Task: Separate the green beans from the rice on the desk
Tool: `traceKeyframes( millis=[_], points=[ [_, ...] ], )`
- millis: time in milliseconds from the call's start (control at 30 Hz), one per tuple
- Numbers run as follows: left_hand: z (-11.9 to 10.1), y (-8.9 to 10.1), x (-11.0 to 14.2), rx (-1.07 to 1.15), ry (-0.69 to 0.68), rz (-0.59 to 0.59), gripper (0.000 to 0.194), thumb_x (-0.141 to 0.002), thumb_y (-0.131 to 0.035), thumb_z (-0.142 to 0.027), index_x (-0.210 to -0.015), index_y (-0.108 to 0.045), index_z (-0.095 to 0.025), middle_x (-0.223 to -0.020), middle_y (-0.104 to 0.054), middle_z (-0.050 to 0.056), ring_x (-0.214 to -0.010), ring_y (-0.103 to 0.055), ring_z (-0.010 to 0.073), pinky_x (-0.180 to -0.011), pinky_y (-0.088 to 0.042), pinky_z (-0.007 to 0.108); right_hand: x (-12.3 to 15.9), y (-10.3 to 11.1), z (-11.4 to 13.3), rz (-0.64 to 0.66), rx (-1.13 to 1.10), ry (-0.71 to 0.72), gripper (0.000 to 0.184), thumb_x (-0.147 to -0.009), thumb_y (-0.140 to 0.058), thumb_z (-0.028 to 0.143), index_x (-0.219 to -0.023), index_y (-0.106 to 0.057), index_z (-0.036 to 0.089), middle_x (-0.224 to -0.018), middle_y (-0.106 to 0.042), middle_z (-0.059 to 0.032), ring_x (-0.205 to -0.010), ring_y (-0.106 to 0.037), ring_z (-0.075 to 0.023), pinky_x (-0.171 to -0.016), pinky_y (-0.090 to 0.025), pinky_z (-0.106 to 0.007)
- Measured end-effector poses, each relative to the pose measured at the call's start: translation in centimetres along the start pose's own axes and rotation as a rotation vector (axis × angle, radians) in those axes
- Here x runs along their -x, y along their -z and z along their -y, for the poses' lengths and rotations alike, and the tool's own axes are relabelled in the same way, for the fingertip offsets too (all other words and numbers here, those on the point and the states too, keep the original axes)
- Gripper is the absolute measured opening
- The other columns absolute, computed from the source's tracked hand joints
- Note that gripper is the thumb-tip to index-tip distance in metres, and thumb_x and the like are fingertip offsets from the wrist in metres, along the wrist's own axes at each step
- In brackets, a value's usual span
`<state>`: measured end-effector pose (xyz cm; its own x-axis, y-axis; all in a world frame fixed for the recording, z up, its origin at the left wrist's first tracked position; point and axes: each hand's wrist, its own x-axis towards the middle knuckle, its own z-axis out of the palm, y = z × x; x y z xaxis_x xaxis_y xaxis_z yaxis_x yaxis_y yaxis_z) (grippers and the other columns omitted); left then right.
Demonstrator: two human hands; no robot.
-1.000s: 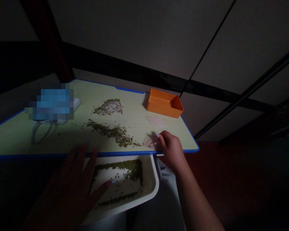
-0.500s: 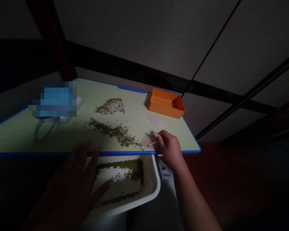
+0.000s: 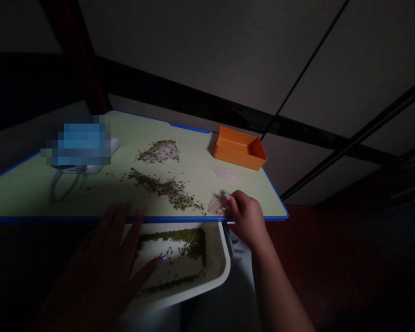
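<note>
My right hand (image 3: 247,216) is closed with its fingers around a clear protractor (image 3: 216,206) with pinkish markings. The protractor is at the near right of the pale table, just right of a long scatter of small green beans (image 3: 164,186). My left hand (image 3: 107,258) lies in shadow with its fingers spread, fingertips by the table's near edge and thumb over a white tub (image 3: 222,267). Green beans (image 3: 193,240) line the tub's far side and corner. Farther back lies a heap of white grains mixed with green beans (image 3: 162,151). A small patch of white grains (image 3: 226,174) sits beyond my right hand.
An orange open box (image 3: 240,154) stands at the table's far right. On the left are a blurred blue object (image 3: 83,140), a white device under it and a looped cable (image 3: 51,186). A blue rim edges the table (image 3: 193,219); panelled wall (image 3: 200,55) rises behind.
My right hand and the protractor shifted slightly left, then slightly back right. My left hand stays in place. The view has moved a little.
</note>
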<state>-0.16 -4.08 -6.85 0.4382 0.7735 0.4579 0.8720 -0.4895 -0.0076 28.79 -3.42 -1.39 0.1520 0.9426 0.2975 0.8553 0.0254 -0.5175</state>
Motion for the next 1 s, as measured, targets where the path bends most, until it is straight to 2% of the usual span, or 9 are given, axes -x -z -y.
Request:
traceKeyframes(
  millis=[167,433,833,1000],
  points=[
    [0.1,-0.1,0.0,-0.001,-0.014,-0.013,0.084,-0.079,-0.034,-0.058,-0.144,-0.015,-0.009,-0.152,-0.019,0.025,-0.143,-0.013,0.0363,-0.106,-0.032,0.055,-0.2,-0.2,0.1,-0.004,0.009,-0.012,0.027,-0.092,-0.044,0.035,-0.074,-0.057,0.019,-0.064,-0.063,-0.0027,-0.056,-0.053,-0.0139,-0.053,-0.031,-0.022],
    [0.1,-0.3,0.0,0.003,-0.025,-0.003,0.083,-0.080,-0.031,-0.060,-0.143,-0.016,-0.008,-0.151,-0.019,0.027,-0.143,-0.012,0.0379,-0.104,-0.034,0.057,0.1,-0.2,0.5,0.032,-0.044,0.035,0.026,-0.092,-0.044,0.034,-0.074,-0.056,0.020,-0.064,-0.062,-0.0021,-0.058,-0.054,-0.0143,-0.055,-0.032,-0.022],
    [0.2,-0.3,0.2,0.016,0.008,0.024,0.084,-0.079,-0.036,-0.058,-0.145,-0.008,-0.013,-0.156,-0.010,0.021,-0.144,-0.009,0.0351,-0.107,-0.031,0.055,0.1,-0.2,0.9,0.005,-0.012,0.050,0.027,-0.092,-0.044,0.033,-0.073,-0.056,0.019,-0.061,-0.060,-0.0020,-0.056,-0.052,-0.0142,-0.055,-0.031,-0.023],
    [0.2,-0.3,0.0,0.010,0.009,0.025,0.083,-0.079,-0.034,-0.058,-0.144,-0.011,-0.012,-0.153,-0.016,0.023,-0.144,-0.011,0.0355,-0.106,-0.033,0.056,0.2,-0.1,1.0,0.016,-0.026,0.075,0.028,-0.092,-0.044,0.035,-0.073,-0.057,0.019,-0.062,-0.061,-0.0018,-0.057,-0.051,-0.0141,-0.056,-0.032,-0.023]
  ],
)
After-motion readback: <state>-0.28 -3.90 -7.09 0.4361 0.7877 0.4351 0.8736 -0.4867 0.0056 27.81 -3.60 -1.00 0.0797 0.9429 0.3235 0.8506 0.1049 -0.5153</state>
